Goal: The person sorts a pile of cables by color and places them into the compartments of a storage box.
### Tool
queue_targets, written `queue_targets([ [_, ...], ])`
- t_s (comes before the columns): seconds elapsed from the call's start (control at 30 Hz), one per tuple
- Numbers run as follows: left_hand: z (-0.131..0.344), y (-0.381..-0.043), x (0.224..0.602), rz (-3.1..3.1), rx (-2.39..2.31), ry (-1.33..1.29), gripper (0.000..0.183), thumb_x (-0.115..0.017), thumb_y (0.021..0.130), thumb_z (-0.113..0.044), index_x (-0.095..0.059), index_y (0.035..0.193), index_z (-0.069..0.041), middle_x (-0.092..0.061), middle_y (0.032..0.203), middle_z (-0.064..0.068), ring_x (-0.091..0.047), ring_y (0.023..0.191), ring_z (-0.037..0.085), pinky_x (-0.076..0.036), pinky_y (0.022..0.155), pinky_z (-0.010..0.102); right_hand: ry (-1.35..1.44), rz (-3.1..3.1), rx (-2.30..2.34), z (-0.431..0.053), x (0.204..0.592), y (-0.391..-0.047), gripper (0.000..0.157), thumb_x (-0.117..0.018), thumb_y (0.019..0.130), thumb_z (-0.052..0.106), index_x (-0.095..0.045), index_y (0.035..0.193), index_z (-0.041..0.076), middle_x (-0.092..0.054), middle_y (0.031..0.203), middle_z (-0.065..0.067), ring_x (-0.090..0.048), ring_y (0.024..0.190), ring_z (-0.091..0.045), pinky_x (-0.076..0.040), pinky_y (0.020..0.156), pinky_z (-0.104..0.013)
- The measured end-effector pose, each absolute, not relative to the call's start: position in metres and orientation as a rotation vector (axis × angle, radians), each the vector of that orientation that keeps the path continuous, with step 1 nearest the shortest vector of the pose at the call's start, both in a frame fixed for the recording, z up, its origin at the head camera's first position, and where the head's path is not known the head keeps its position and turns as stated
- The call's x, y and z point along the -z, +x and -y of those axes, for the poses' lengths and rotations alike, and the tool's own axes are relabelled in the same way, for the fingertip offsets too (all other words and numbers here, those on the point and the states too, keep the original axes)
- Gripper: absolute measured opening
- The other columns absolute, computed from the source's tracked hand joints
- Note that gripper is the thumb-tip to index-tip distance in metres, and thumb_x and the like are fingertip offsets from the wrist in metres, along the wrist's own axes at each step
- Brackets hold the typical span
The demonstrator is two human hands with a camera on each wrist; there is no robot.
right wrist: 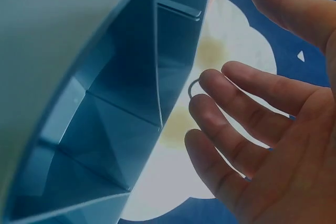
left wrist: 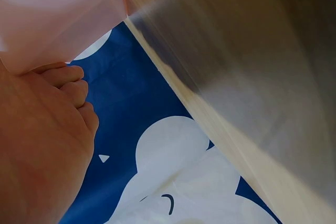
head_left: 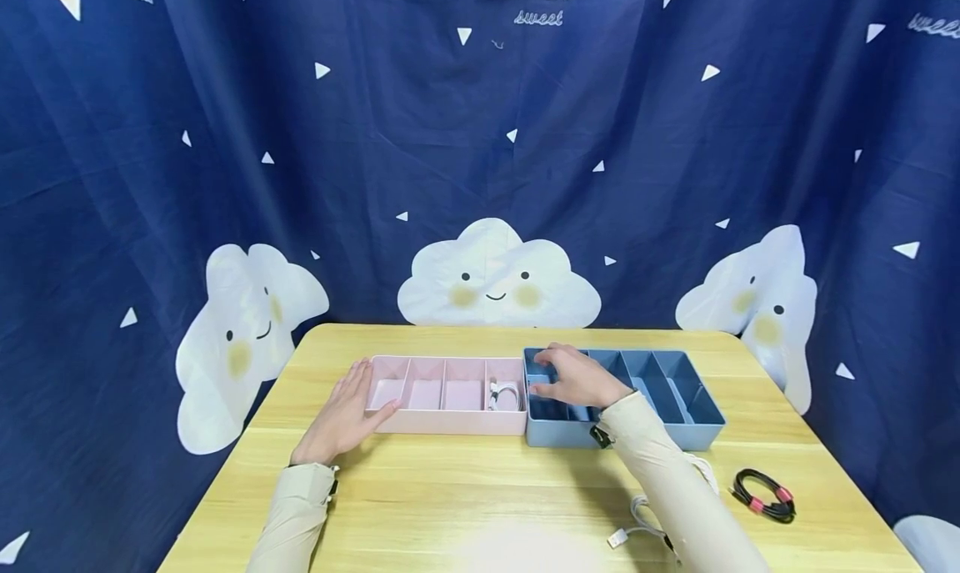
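Observation:
A pink divided box (head_left: 450, 424) and a blue divided box (head_left: 558, 434) stand end to end on the table. My left hand (head_left: 341, 419) lies along the pink box's left end, fingers straight, thumb at its front corner. The left wrist view has this hand (left wrist: 44, 140) up against the pink wall (left wrist: 58, 19). A white coiled cable (head_left: 507, 396) sits in the pink box's rightmost compartment. Over the blue box's left compartments is my right hand (head_left: 581, 379), thumb and fingers spread. In the right wrist view its fingers (right wrist: 241, 103) are loosely bent and hold nothing, beside the blue box (right wrist: 100, 124).
On the wooden table (head_left: 465, 490), a white cable (head_left: 641, 519) lies partly under my right forearm. Farther right is a coiled black cable (head_left: 782, 510) with pink ties. A dark blue curtain (head_left: 450, 173) with clouds hangs behind the table and along its sides.

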State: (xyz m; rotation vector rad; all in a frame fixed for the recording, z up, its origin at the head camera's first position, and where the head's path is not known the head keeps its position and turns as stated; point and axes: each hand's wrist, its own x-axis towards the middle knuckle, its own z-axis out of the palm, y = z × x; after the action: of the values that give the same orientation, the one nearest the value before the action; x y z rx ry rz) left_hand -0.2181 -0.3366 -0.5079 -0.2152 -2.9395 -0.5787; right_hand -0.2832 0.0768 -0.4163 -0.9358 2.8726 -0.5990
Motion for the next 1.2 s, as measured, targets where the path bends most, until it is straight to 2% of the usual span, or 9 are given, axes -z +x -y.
queue_targets([
  [0.5, 0.337, -0.220, 0.509, 2.950, 0.591, -0.231, 0.100, -0.052, 0.100, -0.064, -0.018, 0.162, 0.007, -0.017, 0.171, 0.027, -0.015, 0.160, 0.045, -0.017, 0.129, 0.064, -0.954, -2.925, 0.631, -0.102, 0.406, -0.275, 0.048, -0.075, 0.094, 0.032, -0.066, 0.130, 0.002, -0.069, 0.123, -0.016, -0.065, 0.114, -0.032, -0.055, 0.098, -0.051],
  [0.67, 0.338, -0.220, 0.509, 2.955, 0.585, -0.229, 0.100, -0.051, 0.100, -0.064, -0.017, 0.162, 0.007, -0.017, 0.171, 0.027, -0.012, 0.161, 0.045, -0.016, 0.129, 0.064, -0.947, -2.921, 0.635, -0.109, 0.408, -0.273, 0.049, -0.075, 0.094, 0.033, -0.066, 0.131, 0.002, -0.068, 0.124, -0.017, -0.065, 0.116, -0.033, -0.055, 0.098, -0.053],
  [0.9, 0.338, -0.220, 0.510, 2.958, 0.580, -0.227, 0.101, -0.051, 0.100, -0.066, -0.017, 0.162, 0.007, -0.017, 0.171, 0.027, -0.012, 0.161, 0.044, -0.016, 0.129, 0.063, -0.906, -2.944, 0.623, -0.121, 0.409, -0.272, 0.052, -0.074, 0.095, 0.038, -0.065, 0.133, 0.003, -0.068, 0.124, -0.014, -0.065, 0.113, -0.031, -0.057, 0.092, -0.051],
  [1.2, 0.339, -0.220, 0.510, 2.953, 0.572, -0.245, 0.104, -0.048, 0.099, -0.069, -0.017, 0.162, 0.008, -0.017, 0.171, 0.027, -0.012, 0.161, 0.044, -0.017, 0.129, 0.063, -0.916, -2.979, 0.664, -0.138, 0.404, -0.262, 0.049, -0.074, 0.096, 0.032, -0.065, 0.132, 0.001, -0.069, 0.124, -0.015, -0.065, 0.117, -0.036, -0.055, 0.096, -0.054],
])
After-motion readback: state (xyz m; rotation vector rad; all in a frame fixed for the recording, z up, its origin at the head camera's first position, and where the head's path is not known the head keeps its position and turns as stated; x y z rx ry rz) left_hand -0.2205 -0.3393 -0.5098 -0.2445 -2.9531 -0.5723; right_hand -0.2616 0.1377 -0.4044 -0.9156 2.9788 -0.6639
